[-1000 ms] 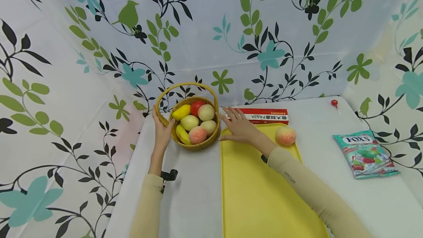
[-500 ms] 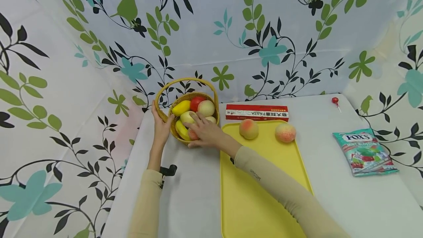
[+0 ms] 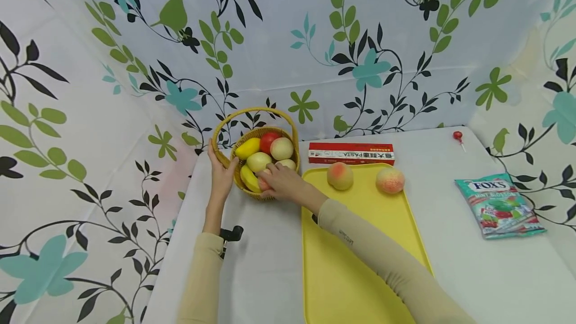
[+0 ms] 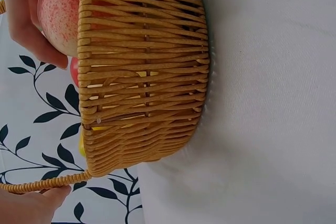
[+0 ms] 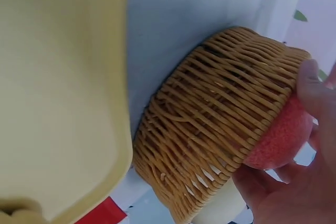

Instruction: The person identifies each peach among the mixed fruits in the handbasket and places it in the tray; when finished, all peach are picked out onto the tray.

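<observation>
A woven yellow basket (image 3: 240, 107) with a tall handle holds a red fruit (image 3: 269, 141), yellow bananas (image 3: 248, 178) and several pale round fruits (image 3: 281, 148). At the left end of its handle, my left hand (image 3: 219, 178) grips the handle's base, the thumb showing on it in the left wrist view. My right hand (image 3: 286, 183) reaches into the front of the basket. Its fingers and thumb curl round a pink speckled peach (image 4: 56, 17), which sits at the rim in both wrist views. Part of that peach (image 5: 283, 136) is hidden by the hand.
Right of the basket lies a yellow tray (image 3: 351, 264) bearing two peaches, one blushed (image 3: 340, 176) and one speckled (image 3: 390, 180). Behind it is a red pasta box (image 3: 351, 153). A candy bag (image 3: 499, 206) and a red lollipop (image 3: 457, 136) lie farther right.
My right hand has moved left from the tray's far edge into the basket and now grips a peach there. A peach is uncovered on the tray where the hand was. The left hand stays put.
</observation>
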`<act>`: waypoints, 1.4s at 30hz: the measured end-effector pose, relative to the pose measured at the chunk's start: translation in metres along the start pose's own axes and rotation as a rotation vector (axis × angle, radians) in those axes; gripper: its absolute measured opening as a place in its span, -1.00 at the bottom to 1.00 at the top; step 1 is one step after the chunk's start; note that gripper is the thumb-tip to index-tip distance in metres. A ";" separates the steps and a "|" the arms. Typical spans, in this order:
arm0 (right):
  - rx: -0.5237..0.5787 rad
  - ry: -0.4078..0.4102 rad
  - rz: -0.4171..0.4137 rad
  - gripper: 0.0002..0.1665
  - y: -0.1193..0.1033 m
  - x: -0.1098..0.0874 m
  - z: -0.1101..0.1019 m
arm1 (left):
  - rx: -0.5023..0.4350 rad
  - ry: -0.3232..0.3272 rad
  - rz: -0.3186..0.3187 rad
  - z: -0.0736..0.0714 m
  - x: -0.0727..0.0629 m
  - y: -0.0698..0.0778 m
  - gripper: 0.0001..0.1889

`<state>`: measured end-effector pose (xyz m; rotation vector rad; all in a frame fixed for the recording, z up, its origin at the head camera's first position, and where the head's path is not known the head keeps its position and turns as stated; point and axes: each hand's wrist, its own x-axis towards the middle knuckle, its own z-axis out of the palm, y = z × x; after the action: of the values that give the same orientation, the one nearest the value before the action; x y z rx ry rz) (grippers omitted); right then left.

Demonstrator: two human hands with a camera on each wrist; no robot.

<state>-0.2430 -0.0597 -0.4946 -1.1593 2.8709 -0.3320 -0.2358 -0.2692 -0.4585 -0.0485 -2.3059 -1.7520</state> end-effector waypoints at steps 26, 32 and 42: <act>0.287 0.040 0.128 -0.31 0.064 -0.134 -0.038 | 0.060 0.017 0.024 0.003 0.008 -0.017 -0.03; 0.311 -0.025 0.174 -0.34 0.076 -0.160 -0.021 | 0.035 -0.012 -0.006 -0.002 0.000 0.002 -0.02; 0.288 -0.045 0.176 -0.38 0.080 -0.169 -0.008 | 0.044 0.018 0.025 -0.001 0.012 -0.035 0.00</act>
<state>-0.1762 0.1144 -0.5120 -0.8481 2.7409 -0.6744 -0.2529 -0.2817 -0.4891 -0.0526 -2.3203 -1.6817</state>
